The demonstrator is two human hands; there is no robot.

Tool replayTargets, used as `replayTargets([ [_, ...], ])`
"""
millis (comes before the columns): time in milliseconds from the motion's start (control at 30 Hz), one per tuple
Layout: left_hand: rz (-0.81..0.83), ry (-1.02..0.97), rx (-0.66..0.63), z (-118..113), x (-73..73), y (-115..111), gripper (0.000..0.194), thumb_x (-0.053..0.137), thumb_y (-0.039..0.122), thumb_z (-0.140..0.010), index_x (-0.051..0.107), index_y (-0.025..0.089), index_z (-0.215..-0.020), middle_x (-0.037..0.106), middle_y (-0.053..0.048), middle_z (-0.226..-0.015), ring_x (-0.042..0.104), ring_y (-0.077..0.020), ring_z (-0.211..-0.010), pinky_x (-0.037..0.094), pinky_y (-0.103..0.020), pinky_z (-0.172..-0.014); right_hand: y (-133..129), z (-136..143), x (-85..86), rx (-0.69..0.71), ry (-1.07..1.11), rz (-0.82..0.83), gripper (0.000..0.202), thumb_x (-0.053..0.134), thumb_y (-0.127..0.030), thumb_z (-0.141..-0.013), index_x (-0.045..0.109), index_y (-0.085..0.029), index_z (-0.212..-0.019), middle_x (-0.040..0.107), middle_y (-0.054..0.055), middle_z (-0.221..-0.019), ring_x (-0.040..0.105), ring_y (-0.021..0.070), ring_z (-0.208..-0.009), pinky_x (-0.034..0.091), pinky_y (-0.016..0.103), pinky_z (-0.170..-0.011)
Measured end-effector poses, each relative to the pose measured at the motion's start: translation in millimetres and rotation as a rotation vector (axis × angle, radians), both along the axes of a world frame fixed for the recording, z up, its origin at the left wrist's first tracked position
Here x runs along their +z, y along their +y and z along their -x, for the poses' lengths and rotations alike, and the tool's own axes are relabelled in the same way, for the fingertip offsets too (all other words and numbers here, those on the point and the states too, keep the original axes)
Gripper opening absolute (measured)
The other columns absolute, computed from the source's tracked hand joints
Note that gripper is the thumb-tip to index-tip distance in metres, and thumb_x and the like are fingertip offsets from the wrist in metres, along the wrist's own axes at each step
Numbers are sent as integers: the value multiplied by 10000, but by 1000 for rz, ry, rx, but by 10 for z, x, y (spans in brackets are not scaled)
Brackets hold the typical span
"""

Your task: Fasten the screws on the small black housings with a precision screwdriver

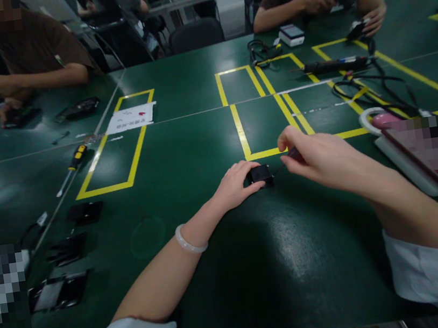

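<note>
A small black box-shaped part [260, 175] rests on the green table [218, 272] near the middle of the view. My left hand [238, 184] grips it from the left, thumb along the near side and fingers over the far side. To its right, my right hand [303, 157] pinches the dark handle of a thin screwdriver [291, 155]. The thin shaft points left and down to the right side of the black part; whether the tip touches it is too small to tell.
Yellow tape outlines mark the table beyond my hands. At left lie a yellow-black screwdriver [78, 157], a white paper [131, 117] and several black parts [85, 212]. Cables [388, 88] and a pink-white object [386, 120] lie at right. Two people work across the table.
</note>
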State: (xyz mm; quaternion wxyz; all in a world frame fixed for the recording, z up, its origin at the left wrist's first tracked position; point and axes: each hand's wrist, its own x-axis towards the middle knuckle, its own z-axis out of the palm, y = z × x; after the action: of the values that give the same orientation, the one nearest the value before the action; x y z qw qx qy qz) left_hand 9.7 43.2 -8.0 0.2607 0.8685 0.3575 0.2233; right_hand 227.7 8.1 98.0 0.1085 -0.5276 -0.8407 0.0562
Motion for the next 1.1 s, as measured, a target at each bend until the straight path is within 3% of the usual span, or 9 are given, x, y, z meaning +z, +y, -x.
replayTargets([
  [233, -1, 16, 7, -5, -8, 5, 361, 570, 427, -890, 532, 216, -1180, 594, -73, -1140, 549, -239, -1073, 435, -384, -942, 0, 19, 6, -16, -42, -11, 251, 404, -440, -929, 480, -214, -1006, 631, 21, -709, 584, 196, -618, 279, 277, -537],
  [467, 5, 5, 0, -1, 5, -3, 358, 562, 436, -893, 539, 219, -1176, 593, -73, -1153, 547, -242, -1079, 432, -383, -949, 9, -16, -6, 30, 6, -15, 182, 433, -316, -894, 465, -209, -1037, 646, 22, -755, 581, 174, -624, 290, 270, -539],
  [700, -22, 9, -2, 3, -16, 6, 369, 561, 435, -898, 533, 197, -1178, 591, -78, -1134, 547, -235, -1059, 436, -366, -925, -2, 15, 3, -17, -48, -23, 224, 408, -422, -930, 476, -215, -982, 626, 20, -701, 572, 193, -604, 267, 278, -530],
  [900, 0, 18, -2, 1, 11, 1, 370, 556, 439, -900, 529, 205, -1185, 589, -80, -1150, 545, -239, -1073, 435, -375, -940, 12, -13, -7, 22, 0, 17, 173, 426, -318, -906, 453, -210, -1039, 646, 27, -770, 582, 183, -638, 294, 272, -547],
  [1100, -8, 3, 1, 2, 3, -3, 359, 565, 425, -896, 534, 205, -1178, 591, -76, -1141, 549, -236, -1063, 434, -373, -935, 16, -11, -2, 22, -4, 6, 189, 449, -382, -908, 450, -221, -1006, 627, 12, -747, 570, 180, -630, 294, 270, -552],
])
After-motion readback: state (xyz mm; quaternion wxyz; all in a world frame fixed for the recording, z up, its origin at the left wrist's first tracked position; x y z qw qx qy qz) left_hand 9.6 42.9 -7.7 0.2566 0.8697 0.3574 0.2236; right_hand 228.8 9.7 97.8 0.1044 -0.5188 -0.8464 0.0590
